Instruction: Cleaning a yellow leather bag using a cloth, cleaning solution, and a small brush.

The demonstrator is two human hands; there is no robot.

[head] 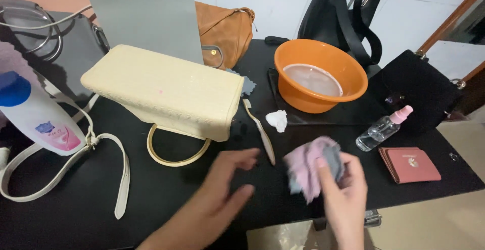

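Pink-grey cloth (313, 166) bunched in right hand (343, 194), fingers closed on it, at table (166, 194) front
Left hand (217, 199) open, empty, beside it; toothbrush (260, 129) runs near-to-far; white bottle (38, 113), blue cap, pink label, far left

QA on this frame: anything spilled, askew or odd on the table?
Small dark wet-looking spots sit on the table beside the cream handbag, near the toothbrush. A crumpled white tissue lies loose by the orange basin. Nothing looks tipped over.
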